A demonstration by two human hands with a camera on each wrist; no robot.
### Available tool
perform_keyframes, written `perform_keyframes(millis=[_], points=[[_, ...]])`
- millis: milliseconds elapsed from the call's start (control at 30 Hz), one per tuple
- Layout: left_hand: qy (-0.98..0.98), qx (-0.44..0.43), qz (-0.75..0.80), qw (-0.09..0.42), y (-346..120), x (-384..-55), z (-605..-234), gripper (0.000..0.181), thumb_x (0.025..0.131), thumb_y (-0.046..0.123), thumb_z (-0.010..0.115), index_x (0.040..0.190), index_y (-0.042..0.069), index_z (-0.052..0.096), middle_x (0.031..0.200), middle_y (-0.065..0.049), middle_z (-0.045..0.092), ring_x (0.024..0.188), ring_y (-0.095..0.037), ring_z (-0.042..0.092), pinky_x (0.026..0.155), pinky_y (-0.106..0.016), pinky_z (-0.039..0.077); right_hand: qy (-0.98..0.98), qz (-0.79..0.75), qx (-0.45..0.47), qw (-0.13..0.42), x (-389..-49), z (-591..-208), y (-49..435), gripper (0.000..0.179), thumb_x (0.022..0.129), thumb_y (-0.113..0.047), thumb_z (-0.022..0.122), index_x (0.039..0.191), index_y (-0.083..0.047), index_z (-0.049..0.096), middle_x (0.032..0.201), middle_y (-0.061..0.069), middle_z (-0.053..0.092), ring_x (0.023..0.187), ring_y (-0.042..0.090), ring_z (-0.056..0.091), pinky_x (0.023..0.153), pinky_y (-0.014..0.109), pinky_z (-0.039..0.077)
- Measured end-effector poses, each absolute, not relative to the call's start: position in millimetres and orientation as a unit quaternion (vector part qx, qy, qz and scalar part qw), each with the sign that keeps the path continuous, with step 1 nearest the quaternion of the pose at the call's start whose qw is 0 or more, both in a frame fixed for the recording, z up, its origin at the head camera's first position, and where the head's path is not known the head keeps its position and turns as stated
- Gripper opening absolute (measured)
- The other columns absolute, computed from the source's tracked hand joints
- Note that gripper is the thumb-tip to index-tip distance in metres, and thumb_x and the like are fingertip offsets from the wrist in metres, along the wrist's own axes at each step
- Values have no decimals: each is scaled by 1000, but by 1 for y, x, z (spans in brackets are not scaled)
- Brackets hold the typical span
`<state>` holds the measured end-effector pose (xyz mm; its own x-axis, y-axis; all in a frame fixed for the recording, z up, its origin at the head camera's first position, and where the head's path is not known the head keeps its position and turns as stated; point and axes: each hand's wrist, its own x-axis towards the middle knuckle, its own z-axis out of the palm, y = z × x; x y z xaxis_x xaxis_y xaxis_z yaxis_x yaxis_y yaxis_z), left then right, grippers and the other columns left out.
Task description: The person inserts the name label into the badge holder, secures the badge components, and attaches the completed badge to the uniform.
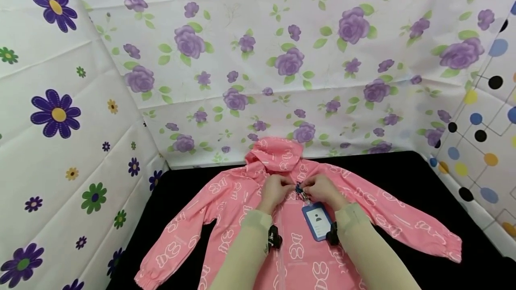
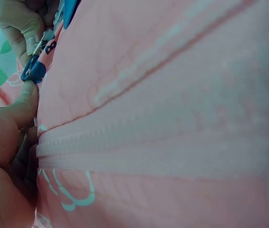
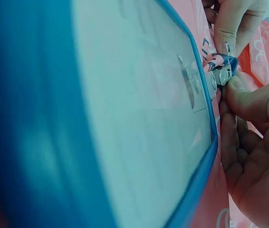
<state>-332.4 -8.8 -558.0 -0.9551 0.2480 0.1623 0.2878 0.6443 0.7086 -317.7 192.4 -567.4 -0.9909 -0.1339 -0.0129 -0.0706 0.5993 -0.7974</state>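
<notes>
A pink hooded jacket (image 1: pixel 296 254) with white printed outlines lies spread face up. On its chest hangs a blue-framed ID badge (image 1: pixel 317 221), joined to a small metal badge clip (image 3: pixel 222 76) with a dark blue part (image 2: pixel 33 71). My left hand (image 1: pixel 276 191) pinches the dark blue part from the left, its thumb tip pressed against it. From the right, my right hand (image 1: pixel 322 190) grips the metal clip between thumb and fingers. A thin silver pin (image 3: pixel 227 49) sticks up beside the clip. Some fingertips are hidden behind the cloth and clip.
The jacket lies on a black tabletop (image 1: pixel 181 191), its hood (image 1: pixel 278 153) near the back wall. Its sleeves (image 1: pixel 407 218) spread outward. A zipper (image 2: pixel 101 142) runs down the front. Flower-patterned cloth walls (image 1: pixel 242 57) stand behind and at the left; a dotted one (image 1: pixel 483 147) stands right.
</notes>
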Motion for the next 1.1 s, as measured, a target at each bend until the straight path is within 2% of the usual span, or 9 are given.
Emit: perform_keyframes(millis=[167,300,433,700,1100], points=[[-914,-135,-383,16,-8,-334,-558,6,92,25,88,91,18,87,80,13,74,68,-6,57,67,-27,49,904,-422,-65,33,-318,-567,192,10,94,-5,73,96,-7,83,85,2,74,64,15,60,57,30,52],[-918,-130,-374,14,-8,-335,-559,8,92,26,88,89,19,87,78,14,73,67,-6,56,71,-29,49,906,-417,-66,28,-320,-568,192,11,94,-5,73,95,-8,83,86,1,75,65,15,61,58,29,52],[-919,-129,-372,14,-7,-336,-559,9,92,26,88,87,19,86,77,13,72,67,-7,55,67,-28,47,905,-418,-69,23,-320,-567,191,10,94,-5,73,93,-8,82,85,1,74,67,15,60,60,30,52],[-918,-136,-372,15,-8,-338,-558,8,91,25,88,89,17,87,81,11,75,71,-7,60,71,-30,51,907,-415,-74,21,-320,-565,189,9,95,-4,74,92,-9,82,85,1,74,70,15,60,64,31,51],[-919,-140,-369,-3,-10,-340,-561,8,92,25,87,91,17,87,83,11,75,74,-7,60,73,-28,50,910,-405,-83,19,-321,-565,188,11,95,-3,75,92,-10,83,88,1,76,75,15,62,69,32,52]])
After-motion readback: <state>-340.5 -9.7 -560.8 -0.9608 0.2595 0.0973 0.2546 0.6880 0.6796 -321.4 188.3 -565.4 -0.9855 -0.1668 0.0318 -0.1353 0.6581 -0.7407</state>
